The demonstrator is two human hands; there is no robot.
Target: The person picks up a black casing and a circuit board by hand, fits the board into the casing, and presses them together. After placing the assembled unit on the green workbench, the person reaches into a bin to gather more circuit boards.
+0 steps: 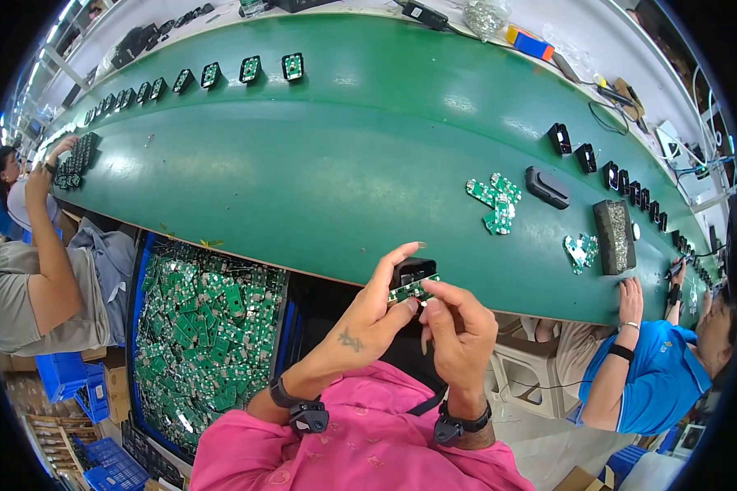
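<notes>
Close to the table's front edge, my left hand (359, 326) grips a small black plastic case (416, 268), its thumb at the near side. A green circuit board (409, 290) lies against the case's near side, tilted. My right hand (462, 334) pinches at the board's right end with thumb and forefinger. My fingers partly cover the board, so how far it sits inside the case cannot be made out.
A blue-rimmed bin (142, 266) full of green circuit boards stands below left. On the green table (319, 155) lie loose boards (499, 200), a black case (548, 187) and a speckled block (614, 237). Rows of cases line the back. People sit at both sides.
</notes>
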